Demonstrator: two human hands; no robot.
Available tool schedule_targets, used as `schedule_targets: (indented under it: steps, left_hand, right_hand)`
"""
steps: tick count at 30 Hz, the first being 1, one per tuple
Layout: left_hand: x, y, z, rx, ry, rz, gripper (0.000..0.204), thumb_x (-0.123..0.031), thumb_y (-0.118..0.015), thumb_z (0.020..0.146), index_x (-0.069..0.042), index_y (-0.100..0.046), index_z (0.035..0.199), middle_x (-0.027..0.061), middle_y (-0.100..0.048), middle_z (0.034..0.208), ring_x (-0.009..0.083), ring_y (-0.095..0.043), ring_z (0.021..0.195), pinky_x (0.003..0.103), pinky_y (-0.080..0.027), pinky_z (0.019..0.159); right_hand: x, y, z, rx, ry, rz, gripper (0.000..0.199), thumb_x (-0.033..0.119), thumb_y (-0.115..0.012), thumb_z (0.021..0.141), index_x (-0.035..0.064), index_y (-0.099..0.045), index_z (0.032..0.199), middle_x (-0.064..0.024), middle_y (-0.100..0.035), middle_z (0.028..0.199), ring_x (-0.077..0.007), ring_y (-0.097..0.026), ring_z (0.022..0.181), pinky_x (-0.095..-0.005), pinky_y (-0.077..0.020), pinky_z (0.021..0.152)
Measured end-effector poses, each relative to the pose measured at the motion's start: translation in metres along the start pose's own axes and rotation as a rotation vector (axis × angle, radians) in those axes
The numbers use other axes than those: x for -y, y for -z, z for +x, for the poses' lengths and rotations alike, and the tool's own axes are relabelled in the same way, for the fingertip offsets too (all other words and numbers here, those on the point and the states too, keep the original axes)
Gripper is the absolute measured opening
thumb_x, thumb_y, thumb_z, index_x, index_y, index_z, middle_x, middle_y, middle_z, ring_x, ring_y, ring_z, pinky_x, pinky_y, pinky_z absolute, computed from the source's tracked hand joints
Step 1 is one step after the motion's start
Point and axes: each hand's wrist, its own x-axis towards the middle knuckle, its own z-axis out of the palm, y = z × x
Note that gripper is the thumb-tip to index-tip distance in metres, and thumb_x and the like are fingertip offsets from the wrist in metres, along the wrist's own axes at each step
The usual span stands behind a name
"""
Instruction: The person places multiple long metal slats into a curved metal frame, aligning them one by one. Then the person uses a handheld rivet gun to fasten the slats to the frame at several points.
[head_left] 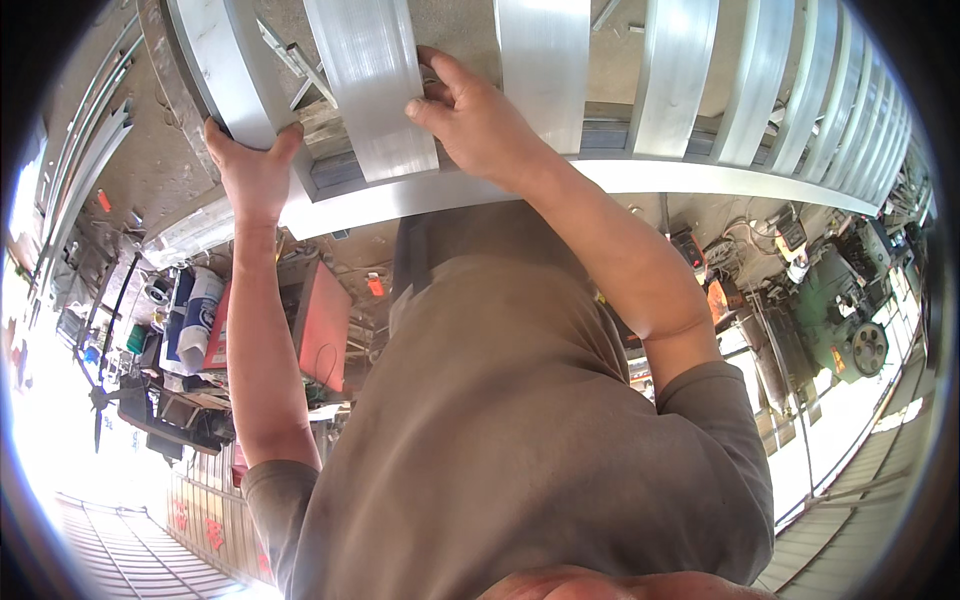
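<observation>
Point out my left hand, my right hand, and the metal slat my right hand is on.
left hand [250,170], head view, on the back of the hand gripping the frame's curved edge.
right hand [478,122], head view, on the back of the hand.
metal slat [372,80], head view, on its flat face, left of the fingers.

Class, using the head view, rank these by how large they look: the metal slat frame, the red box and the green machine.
1. Metal slat frame, clearly largest.
2. Red box.
3. Green machine.
The last two look close, and the fisheye rim shrinks the machine, so their order is unsure.
</observation>
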Motion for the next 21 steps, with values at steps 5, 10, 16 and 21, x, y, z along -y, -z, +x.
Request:
schedule_targets:
  steps: [5,10,16,21]
  left_hand:
    - [0.004,-0.001,0.002,0.016,-0.018,-0.075,0.088,-0.018,-0.086,0.073,0.012,-0.036,0.14,0.019,-0.055,0.124,0.0261,-0.057,0.111,0.038,-0.049,0.099]
    - [0.01,-0.002,0.003,0.012,-0.035,-0.081,0.084,-0.017,-0.085,0.074,0.011,-0.037,0.138,0.0181,-0.056,0.121,0.0247,-0.057,0.109,0.037,-0.05,0.097]
    - [0.011,0.0,0.003,0.055,0.034,-0.104,0.108,-0.029,-0.089,0.07,0.013,-0.028,0.149,0.0259,-0.046,0.136,0.0343,-0.05,0.125,0.043,-0.042,0.111]
    - [0.009,0.001,0.003,0.056,0.028,-0.103,0.107,-0.029,-0.089,0.07,0.013,-0.029,0.147,0.0256,-0.046,0.135,0.0345,-0.051,0.123,0.043,-0.043,0.109]
  right_hand:
    - [-0.006,-0.006,0.0,-0.033,0.048,0.026,0.063,0.024,-0.064,0.102,0.0039,-0.04,0.157,-0.021,-0.074,0.121,-0.0341,-0.072,0.107,-0.042,-0.0555,0.092]
    - [-0.008,-0.006,0.002,-0.004,0.045,0.056,0.062,0.024,-0.063,0.103,0.0043,-0.04,0.157,-0.0217,-0.073,0.123,-0.0343,-0.072,0.11,-0.0411,-0.0552,0.094]
    - [0.0,-0.002,0.0,0.027,-0.032,0.118,0.063,0.016,-0.062,0.105,0.0043,-0.037,0.161,-0.0183,-0.069,0.131,-0.0246,-0.067,0.117,-0.0363,-0.0514,0.102]
    - [0.008,-0.001,-0.001,0.058,-0.07,0.169,0.063,0.011,-0.061,0.106,0.0042,-0.035,0.162,-0.017,-0.068,0.134,-0.0201,-0.064,0.122,-0.035,-0.0497,0.106]
